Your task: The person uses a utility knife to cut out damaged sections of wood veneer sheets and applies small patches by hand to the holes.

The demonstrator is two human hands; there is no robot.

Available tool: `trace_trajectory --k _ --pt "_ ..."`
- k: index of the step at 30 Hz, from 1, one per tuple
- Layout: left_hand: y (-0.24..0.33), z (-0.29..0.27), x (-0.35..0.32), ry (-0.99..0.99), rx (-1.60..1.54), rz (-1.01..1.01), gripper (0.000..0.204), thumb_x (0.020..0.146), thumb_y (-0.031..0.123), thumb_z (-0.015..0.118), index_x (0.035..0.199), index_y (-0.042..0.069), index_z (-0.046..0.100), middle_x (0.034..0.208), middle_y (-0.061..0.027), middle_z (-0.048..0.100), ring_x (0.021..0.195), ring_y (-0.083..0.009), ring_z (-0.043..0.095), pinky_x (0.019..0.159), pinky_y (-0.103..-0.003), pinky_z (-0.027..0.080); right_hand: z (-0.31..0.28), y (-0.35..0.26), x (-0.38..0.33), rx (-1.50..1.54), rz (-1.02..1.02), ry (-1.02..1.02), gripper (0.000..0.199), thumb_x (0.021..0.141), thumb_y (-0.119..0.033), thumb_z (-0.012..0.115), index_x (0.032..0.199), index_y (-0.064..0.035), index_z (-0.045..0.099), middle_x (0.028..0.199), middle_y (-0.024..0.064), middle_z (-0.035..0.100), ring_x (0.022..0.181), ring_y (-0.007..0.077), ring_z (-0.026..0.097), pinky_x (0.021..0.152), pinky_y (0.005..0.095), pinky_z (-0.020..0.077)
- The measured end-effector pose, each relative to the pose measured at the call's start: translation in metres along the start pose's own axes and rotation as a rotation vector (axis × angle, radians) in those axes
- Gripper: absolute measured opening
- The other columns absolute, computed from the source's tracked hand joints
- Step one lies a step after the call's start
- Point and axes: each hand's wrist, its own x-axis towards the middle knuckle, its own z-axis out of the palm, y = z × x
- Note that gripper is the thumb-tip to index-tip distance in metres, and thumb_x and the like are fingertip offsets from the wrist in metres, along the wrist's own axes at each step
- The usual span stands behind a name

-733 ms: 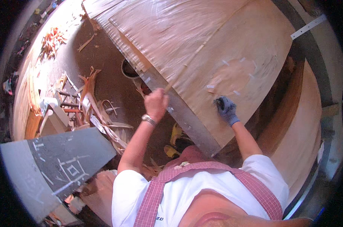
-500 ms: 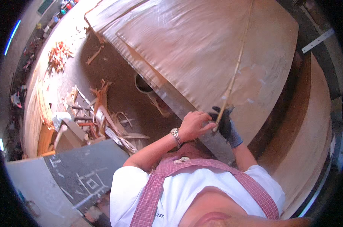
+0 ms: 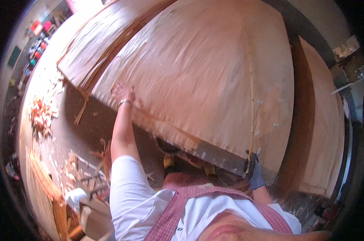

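Note:
A large thin sheet of wood veneer (image 3: 182,72) lies in front of me on a stack, its surface wavy. At its near left edge my left hand (image 3: 124,93), bare and with a wristwatch (image 3: 125,103), rests with fingers spread, slightly blurred. My right hand (image 3: 253,170), in a dark glove, is closed around the near end of a long thin bamboo stick (image 3: 252,96). The stick runs away from me over the right part of the sheet. Small pale tape pieces (image 3: 259,101) dot the veneer to its right.
Another veneer stack (image 3: 105,32) lies at the far left, and one more (image 3: 322,132) stands to the right. Wood scraps (image 3: 91,172) and a heap of shavings (image 3: 41,116) cover the floor at left. A dark round opening (image 3: 166,145) shows below the sheet's near edge.
My left hand has left the stick's near end and reached out to the sheet's left edge. My right hand still grips the stick. The view has shifted, showing more of the left stack.

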Motion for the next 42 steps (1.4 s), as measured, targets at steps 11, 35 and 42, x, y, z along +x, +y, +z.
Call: trace_trajectory --k 11,35,42 --pt "0.150 -0.105 -0.080 -0.070 -0.504 0.520 0.025 0.083 0.020 0.056 0.104 0.016 0.071 0.096 -0.0194 0.069 0.091 -0.0335 0.067 0.077 -0.045 0.052 0.056 0.070 -0.044 -0.213 -0.254 0.313 0.017 0.098 -0.016 0.055 0.105 -0.0073 0.067 0.073 -0.0051 0.054 0.062 0.0063 0.046 0.053 0.0249 0.0369" --pt "0.554 -0.087 -0.585 -0.456 -0.480 1.487 0.024 0.084 0.026 0.061 0.096 0.006 0.065 0.090 -0.0177 0.068 0.088 -0.0372 0.065 0.073 -0.046 0.052 -0.052 0.009 0.099 -0.822 -1.007 0.454 0.027 0.090 -0.017 0.059 0.112 -0.0024 0.054 0.081 0.0157 0.065 0.069 0.0319 0.063 0.056 0.0419 0.0470" --pt "0.506 -0.159 -0.642 -0.262 -0.841 1.525 0.043 0.085 0.034 0.068 0.110 0.001 0.063 0.100 -0.0174 0.068 0.092 -0.0317 0.067 0.078 -0.040 0.053 -0.132 -0.065 0.024 0.398 -0.180 0.068 0.017 0.093 -0.027 0.059 0.086 -0.0110 0.058 0.056 -0.0012 0.051 0.042 0.0100 0.047 0.038 0.0278 0.0361"
